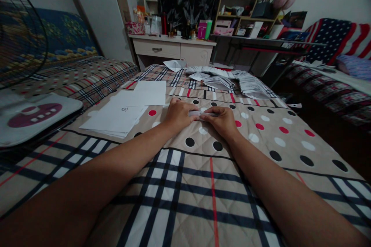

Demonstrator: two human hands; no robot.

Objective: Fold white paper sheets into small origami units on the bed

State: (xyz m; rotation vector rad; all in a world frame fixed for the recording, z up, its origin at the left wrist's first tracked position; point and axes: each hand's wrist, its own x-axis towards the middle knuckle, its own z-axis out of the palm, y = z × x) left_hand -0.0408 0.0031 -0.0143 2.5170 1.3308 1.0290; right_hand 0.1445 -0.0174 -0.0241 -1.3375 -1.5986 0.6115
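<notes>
Both my hands meet over the middle of the patterned bedspread (203, 177). My left hand (179, 114) pinches one end of a narrow folded strip of white paper (194, 113). At its other end, my right hand (222, 120) grips the same paper between thumb and fingers. Much of the folded paper is hidden behind the fingers. Left of my hands lies a loose stack of white paper sheets (116, 114), the upper one bearing small dark writing. Another white sheet (150, 92) overlaps its far right corner.
Rows of folded white papers (252, 85) lie at the bed's far side, with a single folded piece (175, 65) to their left. A fan's white base (63, 104) stands at left. Beyond the bed are a drawer dresser (158, 49) and shelves (240, 17).
</notes>
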